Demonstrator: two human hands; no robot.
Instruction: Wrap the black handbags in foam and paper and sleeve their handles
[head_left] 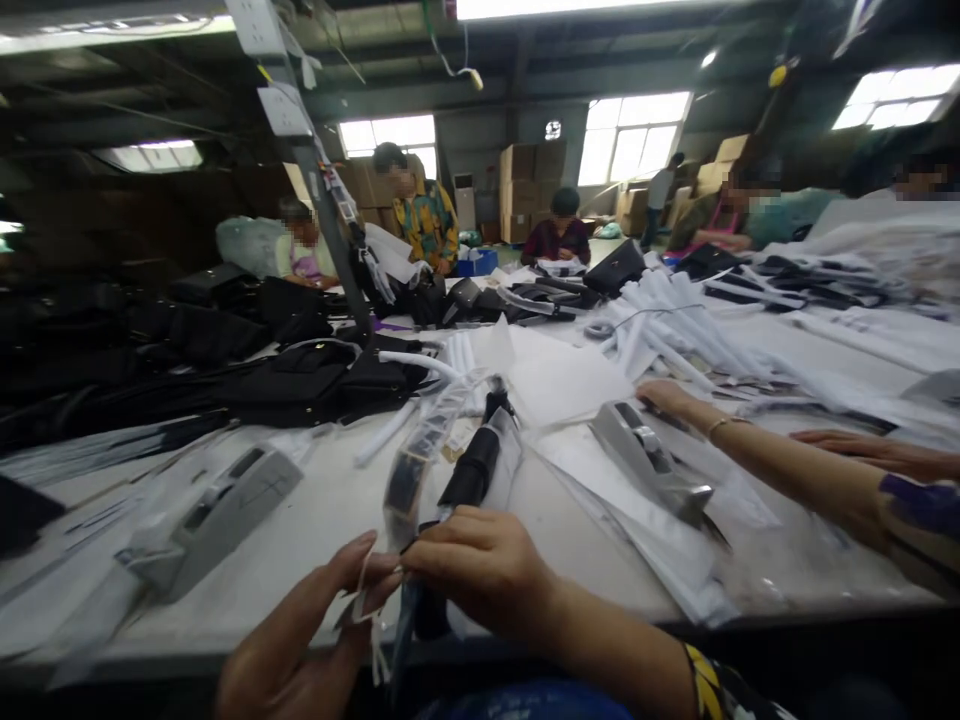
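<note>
At the table's front edge my left hand [300,630] is closed in a pinch, with a thin white string [376,645] looped at its fingers and loose ends hanging down. My right hand [484,560] meets it there, its thumb and fingers pinched together at the same spot; what exactly they grip is hidden. Just beyond the fingertips lies a strap in clear plastic [405,485], partly dark. Beside it, past my right knuckles, is a rolled black piece [472,465] in a clear sleeve.
Grey tape dispensers stand at left [225,510] and right [645,460]. A co-worker's arm [780,455] reaches in from the right. Black bags [285,385], white sheets [570,380] and white tubes [667,320] cover the table farther back. Several people work beyond.
</note>
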